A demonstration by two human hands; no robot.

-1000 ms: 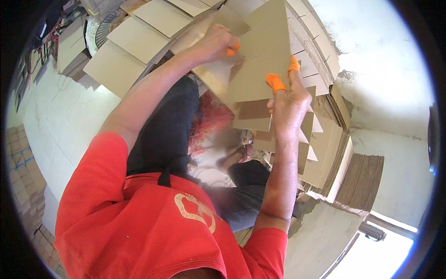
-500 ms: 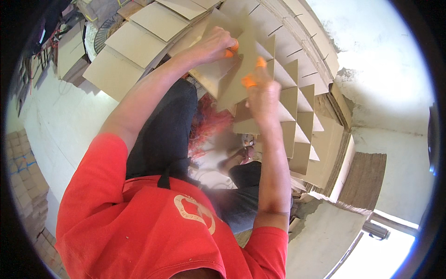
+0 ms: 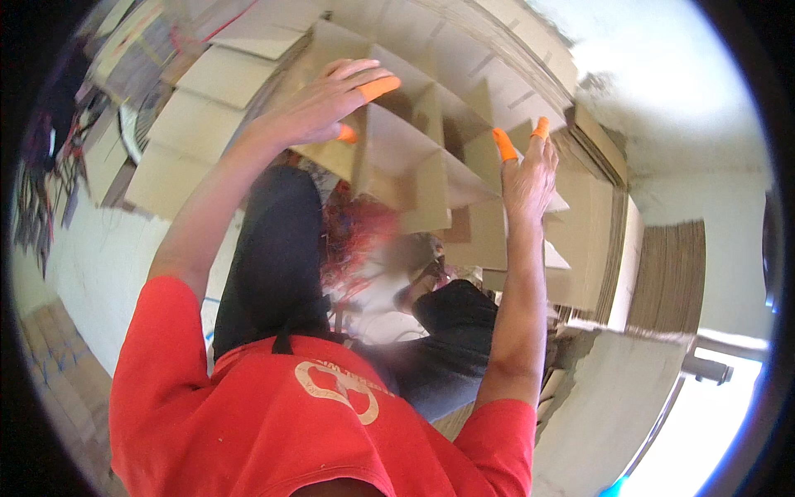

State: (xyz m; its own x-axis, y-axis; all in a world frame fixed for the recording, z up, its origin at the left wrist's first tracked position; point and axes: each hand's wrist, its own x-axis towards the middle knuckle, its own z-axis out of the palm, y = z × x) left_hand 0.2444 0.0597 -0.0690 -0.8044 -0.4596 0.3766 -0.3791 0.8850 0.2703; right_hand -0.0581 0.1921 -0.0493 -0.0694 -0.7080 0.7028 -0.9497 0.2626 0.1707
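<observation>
A cardboard divider grid point(image 3: 406, 141) of interlocked strips stands in front of me, its square cells facing up toward me. Over its left side is my left hand point(image 3: 323, 103), fingers stretched out and thumb apart, with orange coverings on some fingertips. At the grid's right side my right hand point(image 3: 530, 178) has its thumb and a finger raised and spread, also tipped in orange. Neither hand grips anything; whether they touch the strips I cannot tell. Part of the grid is hidden behind my left hand, and the picture is slightly blurred.
Slotted cardboard sheets point(image 3: 447, 41) are stacked behind the grid. Overlapping cardboard pieces point(image 3: 215, 79) lie to the left. A brown stack point(image 3: 667, 277) leans by the right wall. Red strands point(image 3: 356, 232) lie on the floor between my legs.
Both hands have opened and moved apart, left hand leftward, right hand rightward. The strip between them now sits within the grid, which has turned and shifted left.
</observation>
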